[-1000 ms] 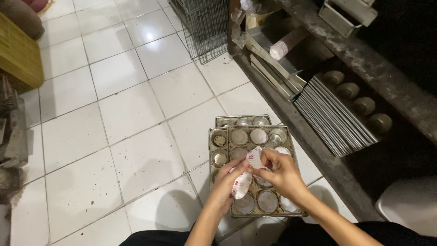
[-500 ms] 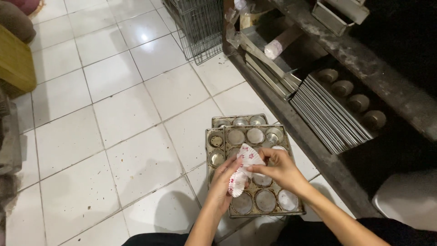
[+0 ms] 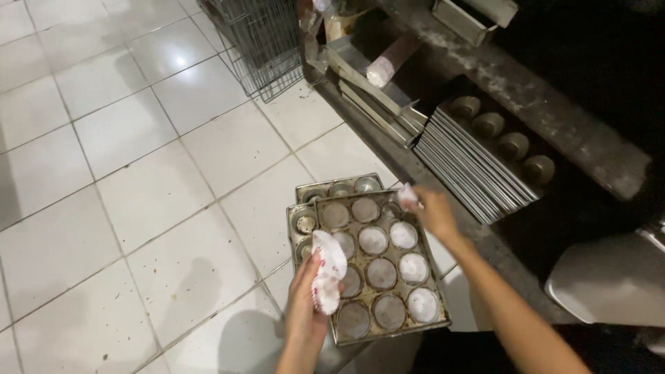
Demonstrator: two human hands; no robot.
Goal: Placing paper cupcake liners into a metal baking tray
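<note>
Left hand [image 3: 305, 294] grip clasps paper liner stack [image 3: 327, 277]; right hand [image 3: 433, 211] pinches 1 liner [image 3: 406, 197] over muffin tray [image 3: 436, 305].

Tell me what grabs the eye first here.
A metal muffin tray sits on the white tiled floor, with white paper liners filling its right column. The left hand holds a stack of paper cups at the tray's left edge, while the right hand carries one liner over the far right corner. A wire rack stands farther back.

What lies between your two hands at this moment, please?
In the head view, the muffin tray lies between the left hand and right hand, some cups already lined with paper.
</note>
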